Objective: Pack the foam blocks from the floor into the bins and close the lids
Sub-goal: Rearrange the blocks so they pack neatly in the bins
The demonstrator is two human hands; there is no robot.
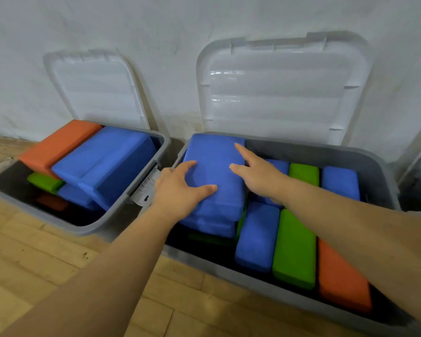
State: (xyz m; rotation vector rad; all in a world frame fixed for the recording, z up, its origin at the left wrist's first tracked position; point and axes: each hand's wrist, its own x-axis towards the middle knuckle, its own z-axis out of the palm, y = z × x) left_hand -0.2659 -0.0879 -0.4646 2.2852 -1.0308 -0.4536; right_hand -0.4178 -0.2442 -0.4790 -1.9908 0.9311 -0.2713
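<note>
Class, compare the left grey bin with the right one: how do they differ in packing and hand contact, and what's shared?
In the left bin the blocks lie tilted and piled; in the right bin most lie flat in rows. The left hand and right hand rest on a blue block in the right bin; neither reaches into the left bin. Both bins are grey, lids open.

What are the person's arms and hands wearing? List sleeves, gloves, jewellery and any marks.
Nothing is worn. The left hand and right hand are bare, with no gloves and no rings that show. The left forearm and right forearm are bare right to the picture's edge: no sleeves, watch or wristband in view. No tattoos or other markings show.
</note>
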